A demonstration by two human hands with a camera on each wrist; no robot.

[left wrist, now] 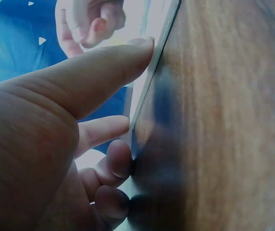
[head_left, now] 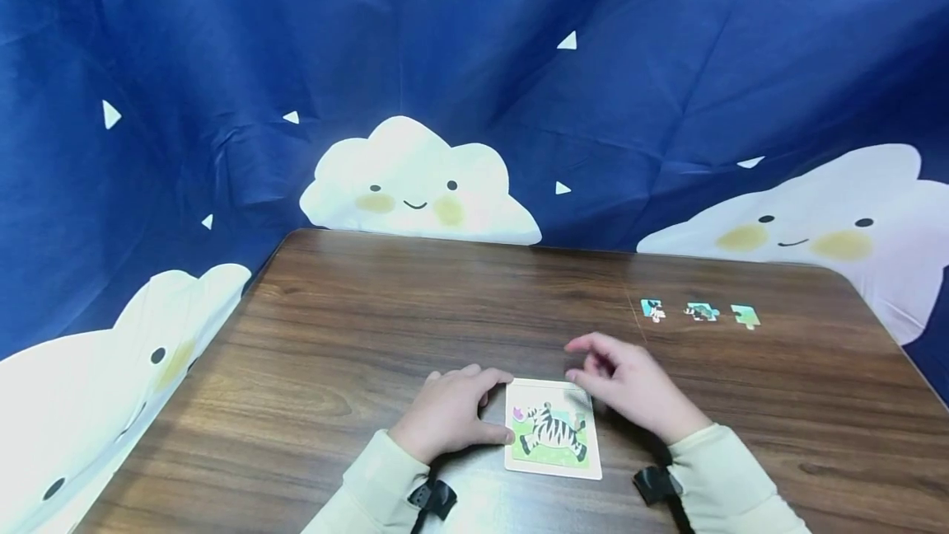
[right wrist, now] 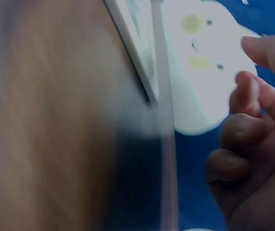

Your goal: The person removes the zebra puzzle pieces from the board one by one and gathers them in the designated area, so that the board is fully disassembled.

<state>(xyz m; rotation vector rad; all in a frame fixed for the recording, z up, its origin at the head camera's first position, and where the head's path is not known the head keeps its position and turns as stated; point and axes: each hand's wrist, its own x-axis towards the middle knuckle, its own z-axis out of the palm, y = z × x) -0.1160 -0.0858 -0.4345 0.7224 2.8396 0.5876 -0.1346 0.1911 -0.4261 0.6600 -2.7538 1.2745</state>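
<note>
A small square zebra puzzle board (head_left: 553,468) with a pale rim lies flat on the table. Its lower part shows a striped zebra on green; the upper part is pale and bare. My left hand (head_left: 460,414) rests at the board's left side, the thumb along the left edge and the index fingertip at the far left corner. In the left wrist view, the thumb (left wrist: 113,65) lies straight against the rim. Raised by the far right corner is my right hand (head_left: 630,381), its thumb and index finger apart with nothing between them and its other fingers loosely curled.
Three loose jigsaw pieces lie in a row at the back right of the wooden table (head_left: 334,336): one at the left (head_left: 652,310), one in the middle (head_left: 702,311) and a green one (head_left: 745,316). A blue cloth (head_left: 474,64) with clouds hangs behind the table.
</note>
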